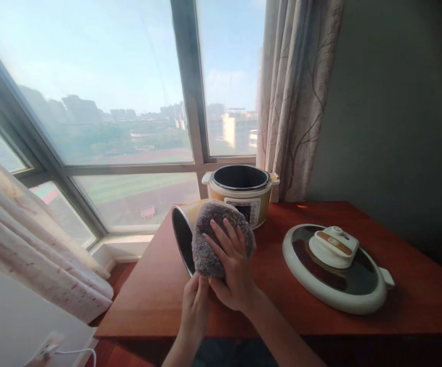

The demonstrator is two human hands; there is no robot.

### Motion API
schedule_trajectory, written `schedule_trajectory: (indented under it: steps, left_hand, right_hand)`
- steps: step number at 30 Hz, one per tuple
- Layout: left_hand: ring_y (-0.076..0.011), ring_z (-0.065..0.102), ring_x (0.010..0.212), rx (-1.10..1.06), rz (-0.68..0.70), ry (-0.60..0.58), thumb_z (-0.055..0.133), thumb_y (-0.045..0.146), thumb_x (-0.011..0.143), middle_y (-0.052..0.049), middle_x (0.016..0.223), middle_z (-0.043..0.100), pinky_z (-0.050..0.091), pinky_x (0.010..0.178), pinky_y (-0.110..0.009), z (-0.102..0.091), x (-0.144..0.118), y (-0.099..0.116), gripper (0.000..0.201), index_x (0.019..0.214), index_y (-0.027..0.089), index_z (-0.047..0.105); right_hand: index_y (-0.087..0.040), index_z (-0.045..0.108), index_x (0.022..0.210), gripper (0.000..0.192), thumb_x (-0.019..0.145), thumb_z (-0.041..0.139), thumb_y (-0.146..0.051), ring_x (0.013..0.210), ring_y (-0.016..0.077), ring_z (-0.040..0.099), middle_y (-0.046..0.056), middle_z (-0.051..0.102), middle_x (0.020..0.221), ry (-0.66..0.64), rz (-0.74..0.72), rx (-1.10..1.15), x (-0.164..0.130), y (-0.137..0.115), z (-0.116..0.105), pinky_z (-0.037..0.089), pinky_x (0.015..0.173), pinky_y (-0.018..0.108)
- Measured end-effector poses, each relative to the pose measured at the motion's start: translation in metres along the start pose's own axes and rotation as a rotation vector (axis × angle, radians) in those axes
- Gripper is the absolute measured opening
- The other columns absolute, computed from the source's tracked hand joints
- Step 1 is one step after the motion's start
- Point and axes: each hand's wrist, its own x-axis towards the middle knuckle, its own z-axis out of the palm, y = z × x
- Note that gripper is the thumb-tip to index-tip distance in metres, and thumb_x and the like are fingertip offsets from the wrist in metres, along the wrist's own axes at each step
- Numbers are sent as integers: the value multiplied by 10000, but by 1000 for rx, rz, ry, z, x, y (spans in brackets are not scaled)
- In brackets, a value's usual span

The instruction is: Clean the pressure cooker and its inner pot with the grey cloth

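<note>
A cooker's inner pot [193, 209], gold outside and dark inside, lies tilted on its side with its mouth facing left. My left hand [196, 303] is closed at the pot's near rim, the fingertips partly hidden. Over the pot's outer side lies a fluffy grey cloth [209, 244]. My right hand [236, 270] grips this cloth from above and presses it against the pot, fingers spread across it. Just behind stands the electric pressure cooker body [262, 204], lidless, its control panel partly covered by the cloth.
To the right, the cooker's round lid [291, 255] rests on the red-brown wooden table [274, 311], knob upward. Windows [129, 127] and a curtain [293, 102] are behind the table. At lower left, a white cord [75, 351] is plugged into a wall socket.
</note>
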Motion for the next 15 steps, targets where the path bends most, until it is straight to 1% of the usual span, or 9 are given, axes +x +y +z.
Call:
schedule_trajectory:
  steps: [2,4,7,10,12,15]
  left_hand:
    - [-273,671,954,-100,-45,33,726,594,773,-92,944,767,533,908,-343,0,3,9,509,997,139,776]
    - [-271,674,982,-211,-117,45,734,592,768,-93,955,768,540,904,-351,3,6,21,523,1036,144,769]
    - [-259,695,933,-312,-252,40,763,614,727,-91,910,769,563,853,-354,12,6,43,563,1026,137,768]
    - [-248,707,875,-342,-325,21,797,594,696,-81,860,766,573,813,-348,20,3,59,569,1020,127,768]
    - [-241,704,861,-353,-337,6,811,586,684,-74,848,762,570,796,-337,23,0,63,565,1010,126,767]
    - [-225,683,845,-346,-314,-19,798,606,694,-67,844,753,553,771,-310,22,-1,59,561,986,128,761]
  right_hand:
    - [-221,388,1526,802,743,557,-270,1529,364,137,45,210,1671,0,-42,-36,-17,2,4,99,1212,611]
    - [-205,373,1532,808,747,551,-267,1523,387,140,69,200,1671,18,-63,-79,-32,2,7,119,1194,637]
    - [-193,360,1537,802,763,548,-287,1516,412,140,94,201,1668,49,-76,-140,-48,3,7,121,1176,662]
    - [-211,361,1535,773,789,535,-316,1514,412,143,89,201,1668,67,-98,-190,-55,6,4,102,1172,664]
    - [-227,358,1534,762,799,527,-336,1512,404,156,83,217,1664,76,-105,-204,-55,9,0,111,1172,658]
    - [-253,359,1526,749,803,524,-358,1507,381,190,72,266,1648,90,-104,-196,-46,13,-7,143,1173,639]
